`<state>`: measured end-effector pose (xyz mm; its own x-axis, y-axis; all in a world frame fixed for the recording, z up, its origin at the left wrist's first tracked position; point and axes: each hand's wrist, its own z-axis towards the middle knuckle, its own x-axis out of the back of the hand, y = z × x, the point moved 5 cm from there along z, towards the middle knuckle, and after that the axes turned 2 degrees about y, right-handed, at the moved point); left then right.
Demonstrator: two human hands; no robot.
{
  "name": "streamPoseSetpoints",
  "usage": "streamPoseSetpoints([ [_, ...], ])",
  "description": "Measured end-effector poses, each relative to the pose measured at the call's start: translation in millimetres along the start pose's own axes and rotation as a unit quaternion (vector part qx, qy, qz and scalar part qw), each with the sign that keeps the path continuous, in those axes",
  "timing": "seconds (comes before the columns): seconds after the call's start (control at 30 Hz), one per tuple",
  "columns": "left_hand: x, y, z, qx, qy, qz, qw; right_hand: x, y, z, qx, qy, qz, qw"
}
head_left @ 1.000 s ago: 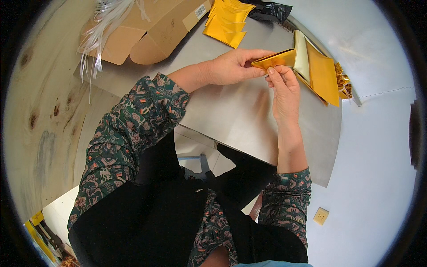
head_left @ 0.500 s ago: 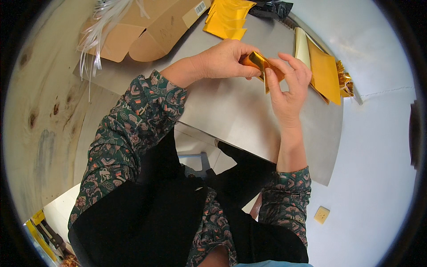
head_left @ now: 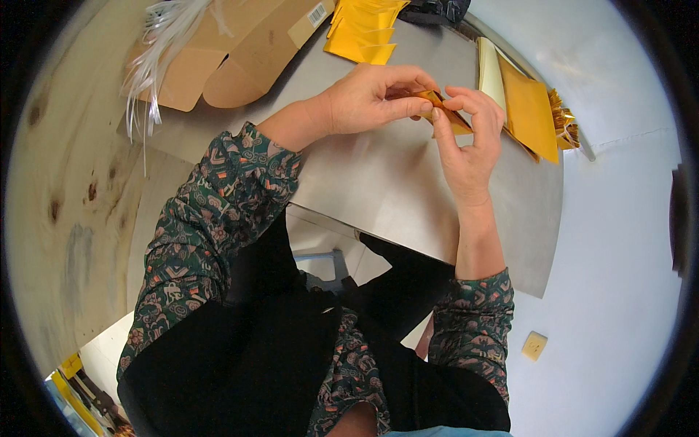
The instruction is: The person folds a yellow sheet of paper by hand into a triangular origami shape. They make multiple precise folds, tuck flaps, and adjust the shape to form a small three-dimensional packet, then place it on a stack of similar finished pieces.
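Between my two hands I hold a small folded piece of shiny gold paper (head_left: 457,125) above the metal table. My left hand (head_left: 375,100) is closed on its left side, thumb in front and fingers behind. With thumb and forefinger, my right hand (head_left: 470,138) pinches the paper near its upper edge. Part of the paper is hidden behind the fingers. Beyond my hands, several folded gold pieces (head_left: 360,36) lie overlapped in a fanned stack. To the right lie flat gold sheets (head_left: 530,109) beside a pale cream sheet (head_left: 491,76).
An open cardboard box (head_left: 251,62) stands at the far left, with white plastic strips (head_left: 156,65) draped over it. A black plastic bag (head_left: 437,10) lies at the back. Bundled gold pieces (head_left: 564,124) sit by the white wall. The metal table (head_left: 378,189) ends just before my lap.
The gold paper has gone from an upright, curled fold to a flatter, tilted one. My left thumb has moved closer to my right thumb.
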<state>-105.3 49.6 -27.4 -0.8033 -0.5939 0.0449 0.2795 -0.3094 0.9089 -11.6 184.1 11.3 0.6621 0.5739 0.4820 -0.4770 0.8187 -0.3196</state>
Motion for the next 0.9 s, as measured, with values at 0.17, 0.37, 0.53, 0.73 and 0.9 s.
streamPoseSetpoints([
  [0.17, 2.9, 3.5, 0.5, -0.008, 0.017, 0.1, 0.995, -1.7, 10.6, -3.8, -0.069, 0.002, 0.047, 0.997],
  [0.37, 1.0, 11.5, 2.9, -0.052, 0.014, 0.197, 0.979, -3.6, 19.6, -6.4, -0.13, -0.014, 0.104, 0.986],
  [0.53, -1.6, 14.4, 1.7, -0.048, 0.005, 0.238, 0.97, -3.9, 20.2, -7.4, -0.152, -0.019, 0.136, 0.979],
  [0.73, -5.0, 14.7, 1.1, -0.047, 0.011, 0.223, 0.974, -2.2, 22.1, -8.2, -0.166, -0.026, 0.171, 0.971],
  [0.9, -5.4, 13.6, 0.9, -0.032, 0.063, 0.118, 0.99, 0.0, 26.4, -7.8, -0.169, -0.046, 0.191, 0.966],
])
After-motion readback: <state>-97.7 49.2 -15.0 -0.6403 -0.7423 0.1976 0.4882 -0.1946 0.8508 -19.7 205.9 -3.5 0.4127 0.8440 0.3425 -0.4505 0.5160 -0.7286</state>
